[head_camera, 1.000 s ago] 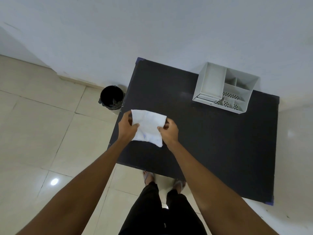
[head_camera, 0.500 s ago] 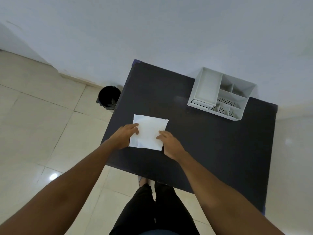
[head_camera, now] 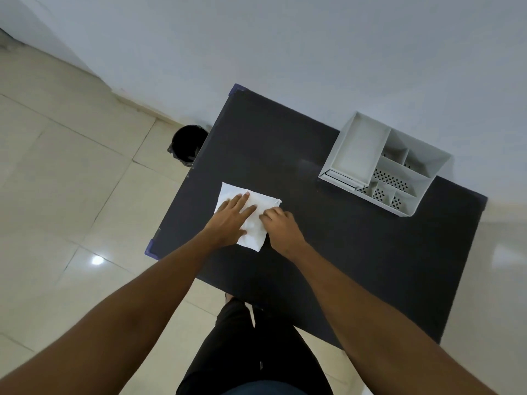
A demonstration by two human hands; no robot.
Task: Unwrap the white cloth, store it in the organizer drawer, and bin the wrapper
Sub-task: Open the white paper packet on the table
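The white cloth (head_camera: 263, 203) lies flat on the dark table (head_camera: 342, 252), near its left front part. My left hand (head_camera: 232, 218) rests palm down on the cloth with its fingers spread. My right hand (head_camera: 281, 226) sits at the cloth's right edge, fingers curled and pinching that edge. I cannot make out a separate wrapper on the cloth. The white organizer (head_camera: 356, 143) stands at the table's back right, its low drawer front (head_camera: 340, 179) facing me. A black bin (head_camera: 186, 145) stands on the floor off the table's left side.
A white wall runs behind the table. Beige floor tiles surround it. My legs in dark trousers (head_camera: 256, 352) stand at the table's front edge. Blue corner guards mark the table's left corners.
The cloth went from being held up between both hands to lying on the table. My left hand slid onto it and flattened; my right hand curled at its right edge.
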